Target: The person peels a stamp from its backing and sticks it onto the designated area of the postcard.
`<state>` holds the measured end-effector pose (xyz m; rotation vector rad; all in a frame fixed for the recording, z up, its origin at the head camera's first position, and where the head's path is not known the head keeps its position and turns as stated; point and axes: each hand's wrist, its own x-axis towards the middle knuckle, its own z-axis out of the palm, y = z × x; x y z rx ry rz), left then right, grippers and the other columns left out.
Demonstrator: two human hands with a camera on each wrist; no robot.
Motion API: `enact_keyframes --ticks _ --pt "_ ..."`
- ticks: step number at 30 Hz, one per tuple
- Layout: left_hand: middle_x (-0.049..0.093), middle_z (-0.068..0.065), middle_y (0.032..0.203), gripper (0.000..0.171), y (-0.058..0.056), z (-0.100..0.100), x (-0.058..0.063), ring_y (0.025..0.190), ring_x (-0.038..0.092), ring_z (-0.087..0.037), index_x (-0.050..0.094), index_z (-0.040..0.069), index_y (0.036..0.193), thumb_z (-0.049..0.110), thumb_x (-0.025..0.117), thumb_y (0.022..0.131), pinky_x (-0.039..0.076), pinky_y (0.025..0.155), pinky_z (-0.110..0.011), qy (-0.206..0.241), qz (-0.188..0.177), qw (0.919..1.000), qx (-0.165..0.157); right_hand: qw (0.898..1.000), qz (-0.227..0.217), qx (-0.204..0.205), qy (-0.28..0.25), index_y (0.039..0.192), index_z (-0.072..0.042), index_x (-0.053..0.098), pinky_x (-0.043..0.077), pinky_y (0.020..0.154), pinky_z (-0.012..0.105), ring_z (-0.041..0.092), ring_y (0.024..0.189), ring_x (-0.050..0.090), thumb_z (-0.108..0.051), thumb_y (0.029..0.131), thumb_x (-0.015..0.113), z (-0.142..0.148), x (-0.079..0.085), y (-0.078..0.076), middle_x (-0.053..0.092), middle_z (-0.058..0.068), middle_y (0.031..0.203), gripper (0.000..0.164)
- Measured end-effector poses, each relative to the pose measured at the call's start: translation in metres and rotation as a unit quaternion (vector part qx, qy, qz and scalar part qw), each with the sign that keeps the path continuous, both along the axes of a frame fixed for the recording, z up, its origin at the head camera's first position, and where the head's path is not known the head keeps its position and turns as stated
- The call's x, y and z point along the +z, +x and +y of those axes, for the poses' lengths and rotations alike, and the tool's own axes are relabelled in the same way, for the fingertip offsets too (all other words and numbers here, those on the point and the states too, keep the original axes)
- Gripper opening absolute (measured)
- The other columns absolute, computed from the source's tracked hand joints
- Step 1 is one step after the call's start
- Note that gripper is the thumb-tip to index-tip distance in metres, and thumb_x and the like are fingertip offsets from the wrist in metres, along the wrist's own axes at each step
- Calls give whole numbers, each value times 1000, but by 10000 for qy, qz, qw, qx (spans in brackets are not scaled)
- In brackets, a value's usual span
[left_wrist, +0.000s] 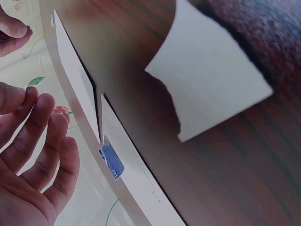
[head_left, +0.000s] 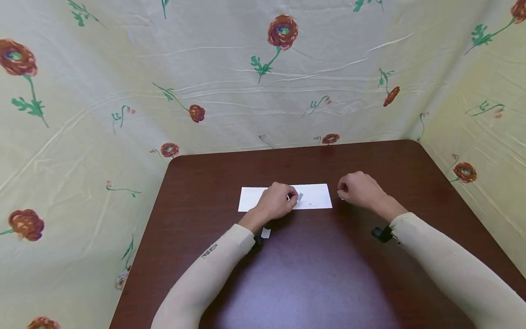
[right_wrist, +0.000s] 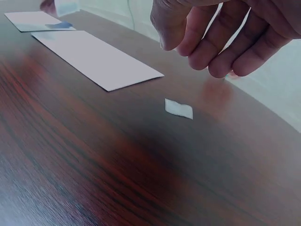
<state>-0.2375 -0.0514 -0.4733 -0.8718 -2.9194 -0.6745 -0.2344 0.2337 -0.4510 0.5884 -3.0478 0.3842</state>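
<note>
My left hand (head_left: 276, 200) is above the middle of a white paper (head_left: 314, 194), its thumb and index fingertip together. A small pale, thin piece (right_wrist: 67, 7) shows at those fingertips in the right wrist view; its kind is unclear. Below the hand, a small blue piece printed "120" (left_wrist: 112, 161) lies on the white paper, beside a gap between two white sections. My right hand (head_left: 361, 188) hovers right of the paper, fingers loosely bent, nothing visible between them. Under it, a small curled white scrap (right_wrist: 179, 109) lies on the table.
Near my left wrist, a white paper scrap (left_wrist: 207, 70) with notched edges lies on the dark wooden table (head_left: 320, 274). Flower-printed cloth (head_left: 230, 59) rises behind the table and along its sides.
</note>
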Motion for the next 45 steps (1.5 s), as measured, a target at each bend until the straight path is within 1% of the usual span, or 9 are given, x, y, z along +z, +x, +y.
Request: enact_keyframes --ticks 5,11,13,19,25,29,32,38,45 --pt "66 14 79 17 1 0 -1 65 55 -6 68 24 77 20 61 91 44 57 -26 7 -13 10000 19 9999 -2 114 23 87 -13 76 48 58 31 15 63 54 -19 85 74 -11 3 1 69 -1 76 7" --pt "66 14 79 16 0 0 -3 65 54 -7 69 24 78 19 61 91 44 57 -26 6 19 10000 39 9996 44 261 27 86 -15 76 44 56 30 14 62 52 -19 85 74 -23 9 3 65 -5 72 5" --pt "67 14 78 15 0 0 -4 64 53 -7 71 24 80 19 60 90 44 56 -25 0 38 10000 34 9995 94 312 32 88 -14 76 45 57 31 13 63 53 -20 85 74 -27 10 3 65 -5 72 7" --pt "69 14 80 16 0 0 -5 64 54 -6 76 22 88 18 60 89 44 56 -25 -40 89 9999 46 9986 179 496 15 96 -9 78 52 63 35 13 68 59 -17 84 77 -39 14 5 72 0 80 14" --pt "70 14 81 18 0 0 -5 66 56 -6 77 22 91 18 60 89 46 57 -26 -56 83 9999 37 9979 250 597 85 97 -10 78 54 66 37 16 72 65 -16 83 77 -52 18 10 74 1 86 15" --pt "68 14 79 15 0 0 -5 65 56 -6 76 23 88 20 61 90 46 57 -26 -35 75 10000 38 9971 289 693 85 99 -10 78 53 65 37 18 74 65 -17 83 78 -62 20 13 76 3 92 17" --pt "67 15 78 13 0 0 -5 65 55 -6 74 23 85 20 62 90 46 57 -27 -34 86 10000 37 9968 266 754 60 98 -11 78 52 62 36 17 71 63 -17 83 79 -70 19 15 76 3 91 16" --pt "67 15 78 13 0 1 -5 66 56 -6 71 25 81 23 63 91 46 57 -27 -90 92 9999 17 9958 223 883 80 97 -12 79 53 64 35 17 74 64 -17 83 78 -80 16 18 75 1 89 15" --pt "67 16 78 12 1 2 -3 68 57 -6 71 25 81 24 64 91 47 58 -28 -90 150 9998 25 9941 360 1024 26 95 -12 79 52 62 35 16 72 63 -16 83 78 -85 12 19 75 -1 88 13"
